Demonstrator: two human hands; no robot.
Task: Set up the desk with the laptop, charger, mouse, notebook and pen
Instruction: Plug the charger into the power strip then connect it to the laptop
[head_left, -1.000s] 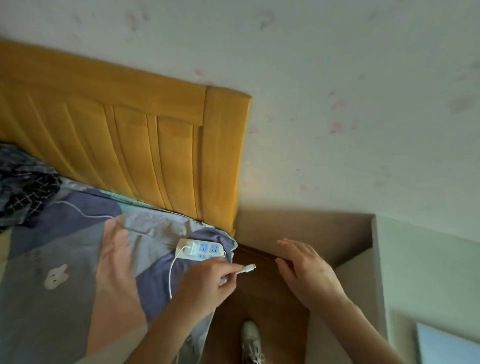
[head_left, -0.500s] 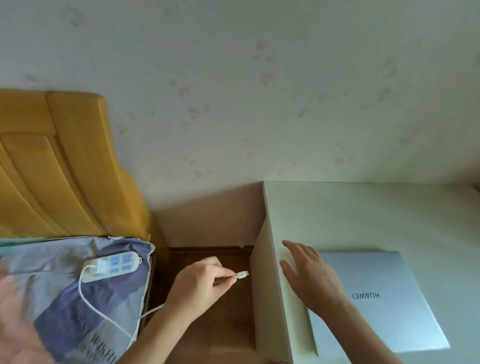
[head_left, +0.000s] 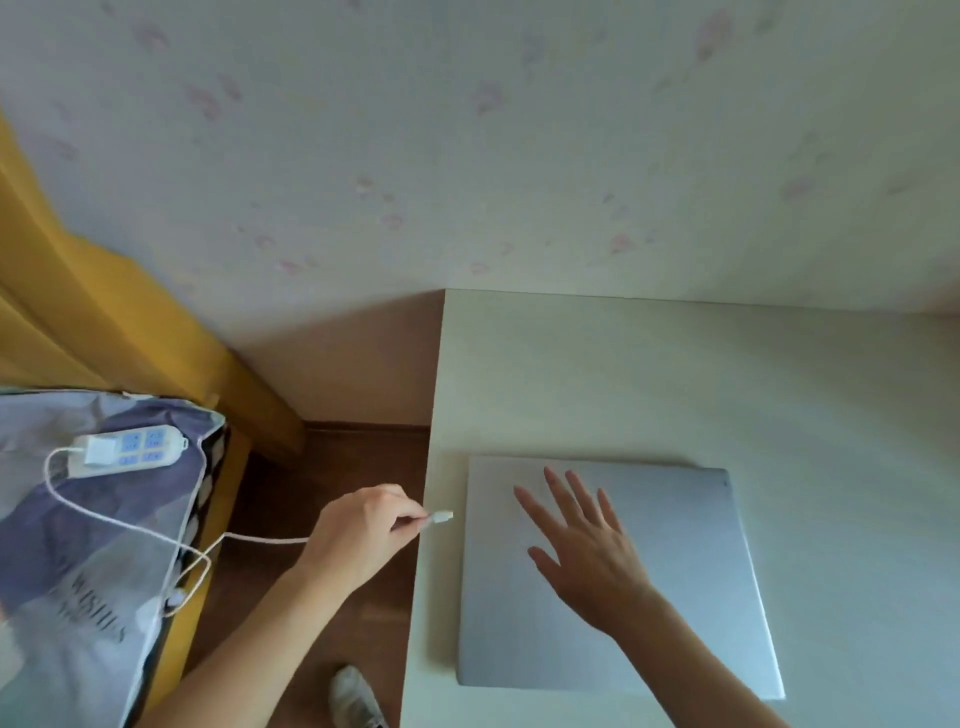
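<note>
The left hand is pinching the white charger plug between curled fingers, holding it just beside the left edge of the closed silver laptop. The right hand is lying flat on the lid, fingers straight and spread. The laptop is resting on the white desk; the cable is trailing to a power strip on the bed.

The left hand, pinching the white charger cable plug, now holds it at the left edge of the white desk, just beside the closed silver laptop. The right hand, earlier at the desk edge, now lies spread on the lid.
</note>
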